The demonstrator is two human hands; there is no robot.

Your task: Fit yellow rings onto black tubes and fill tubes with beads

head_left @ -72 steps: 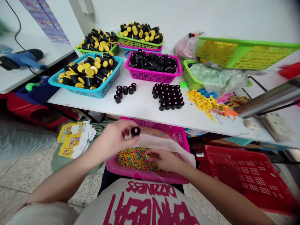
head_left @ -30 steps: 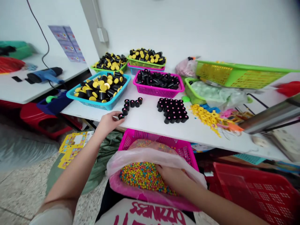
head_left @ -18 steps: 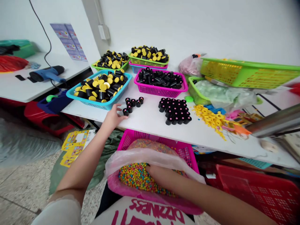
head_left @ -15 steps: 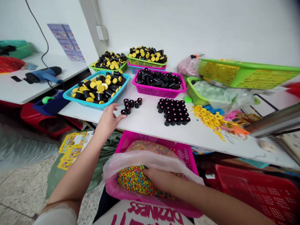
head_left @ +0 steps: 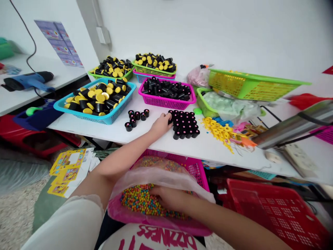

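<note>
On the white table, my left hand [head_left: 161,125] has its fingers closed at a small black cup [head_left: 170,117] at the left side of a tight block of black cups [head_left: 185,123] with pink centres. My right hand [head_left: 166,198] is inside an open plastic bag [head_left: 156,175] of small multicoloured balls [head_left: 136,199]; its fingers curl down and their tips are partly buried. A loose group of black cups [head_left: 134,118] stands left of the block, some with coloured balls showing inside.
Behind are a blue basket [head_left: 104,119] of yellow-capped black cylinders and a pink basket [head_left: 166,101] of black pieces. Yellow plastic parts [head_left: 215,130] lie to the right, near a metal post [head_left: 286,123]. The bag rests in a pink crate [head_left: 199,172] below the table edge.
My left hand has moved right, from the loose black cups to the block. My right hand stays in the bag, its fingers shifted slightly. The view has turned a little right.
</note>
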